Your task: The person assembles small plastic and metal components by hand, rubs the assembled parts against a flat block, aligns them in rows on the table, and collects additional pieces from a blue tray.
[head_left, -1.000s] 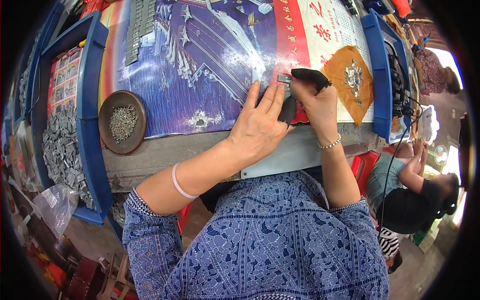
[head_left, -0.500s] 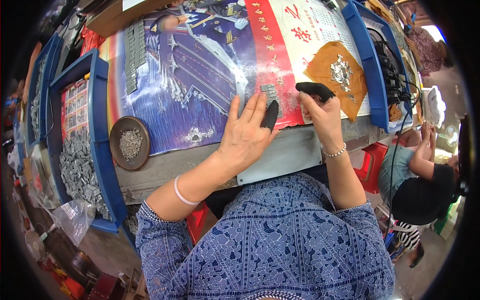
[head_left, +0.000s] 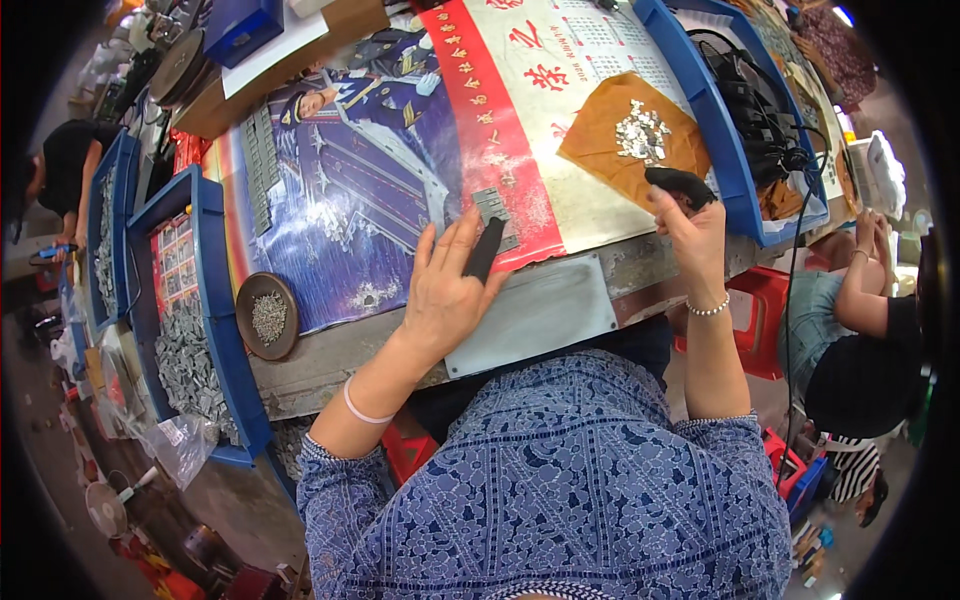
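Stretching out its fingers, the left hand (head_left: 440, 292) is unclenched, touching small grey rectangular pieces (head_left: 490, 203) lined up on the red strip of a glossy printed poster (head_left: 385, 262). The right hand (head_left: 697, 232), one finger in a black cover (head_left: 682, 184), is curled near an orange-brown sheet (head_left: 597, 130) bearing shiny silver bits (head_left: 642, 132); whether it grips anything, I cannot tell.

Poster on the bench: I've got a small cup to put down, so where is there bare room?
On the poster, the blue stretch between brown bowl and left hand, and the pale strip between red band, orange sheet and right hand. Crowded: grey pieces by the left hand, silver bits on the orange sheet.
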Available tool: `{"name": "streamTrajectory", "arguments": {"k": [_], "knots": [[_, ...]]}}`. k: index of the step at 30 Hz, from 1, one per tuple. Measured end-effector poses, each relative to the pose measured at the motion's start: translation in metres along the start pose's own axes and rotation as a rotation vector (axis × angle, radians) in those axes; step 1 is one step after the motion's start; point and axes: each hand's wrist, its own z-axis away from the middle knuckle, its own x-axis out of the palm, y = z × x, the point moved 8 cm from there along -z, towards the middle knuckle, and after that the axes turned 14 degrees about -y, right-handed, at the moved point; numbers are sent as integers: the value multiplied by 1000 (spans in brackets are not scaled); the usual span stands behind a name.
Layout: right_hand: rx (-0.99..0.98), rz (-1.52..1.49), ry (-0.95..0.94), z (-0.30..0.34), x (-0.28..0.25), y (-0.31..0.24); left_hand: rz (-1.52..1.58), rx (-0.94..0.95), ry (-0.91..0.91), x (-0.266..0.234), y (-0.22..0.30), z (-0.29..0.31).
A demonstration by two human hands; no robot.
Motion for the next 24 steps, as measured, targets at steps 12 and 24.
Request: {"name": "streamTrajectory", "arguments": {"k": [12, 24], "knots": [[-129, 488, -80, -50, -35, 4, 241, -79, 13, -15, 54, 34], [-564, 978, -239, -64, 24, -24, 425, -170, 115, -7, 87, 41]]}}
